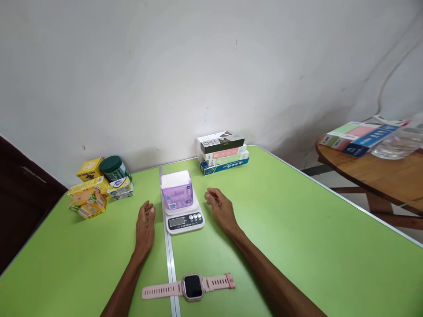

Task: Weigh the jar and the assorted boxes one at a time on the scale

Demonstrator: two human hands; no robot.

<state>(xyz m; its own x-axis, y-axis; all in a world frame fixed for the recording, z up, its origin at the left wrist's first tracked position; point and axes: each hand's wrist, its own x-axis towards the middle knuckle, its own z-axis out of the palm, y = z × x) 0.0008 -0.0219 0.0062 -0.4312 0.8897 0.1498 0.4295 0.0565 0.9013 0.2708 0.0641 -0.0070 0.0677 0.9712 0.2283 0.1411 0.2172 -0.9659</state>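
Note:
A purple pack [177, 197] with a white top sits on the plate of a white kitchen scale [185, 225], whose small display looks blank. Left of the scale, my left hand [145, 226] rests edge-down on the table, fingers loosely stretched, holding nothing. On the other side my right hand [222, 211] is also apart from scale and pack, its fingers slightly curled with nothing in them. Nearer to me, between my forearms, a smartwatch [193, 287] with a pink strap lies flat, face up.
Several toothpaste-like boxes [224, 154] are stacked by the wall. At the left stand yellow boxes [89, 187] and a dark green jar [114, 168]. A wooden table [386, 178] on the right holds more boxes [361, 135] and clear plastic [393, 147]. The green table [297, 246] has a metal seam.

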